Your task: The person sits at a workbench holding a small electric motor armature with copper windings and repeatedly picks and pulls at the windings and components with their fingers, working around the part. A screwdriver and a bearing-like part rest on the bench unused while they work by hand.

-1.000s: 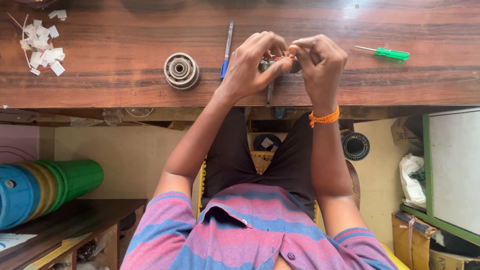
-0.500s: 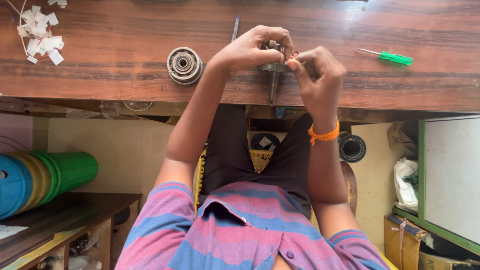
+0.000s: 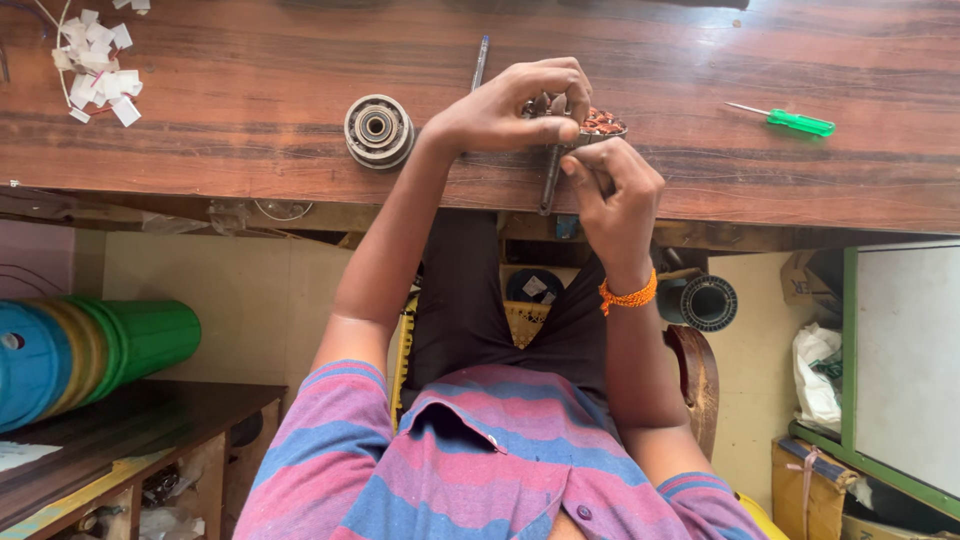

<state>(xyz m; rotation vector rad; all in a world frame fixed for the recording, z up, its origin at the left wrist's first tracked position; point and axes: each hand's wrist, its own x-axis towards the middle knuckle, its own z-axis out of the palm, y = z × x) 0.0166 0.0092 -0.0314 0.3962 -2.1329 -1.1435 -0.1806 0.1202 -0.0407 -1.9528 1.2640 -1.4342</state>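
Both hands on wound motor core (image 3: 602, 122), near edge of wooden table (image 3: 250, 100).
Left hand (image 3: 510, 105) clamps core from above; right hand (image 3: 615, 190) grips shaft (image 3: 550, 180) below, axis pointing at body.

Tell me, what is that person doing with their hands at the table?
A person at a brown wooden table grips a small round part wound with copper wire in the left hand, while the right hand works a thin dark metal tool against it. A round grey metal bearing part and a green-handled screwdriver lie untouched nearby.
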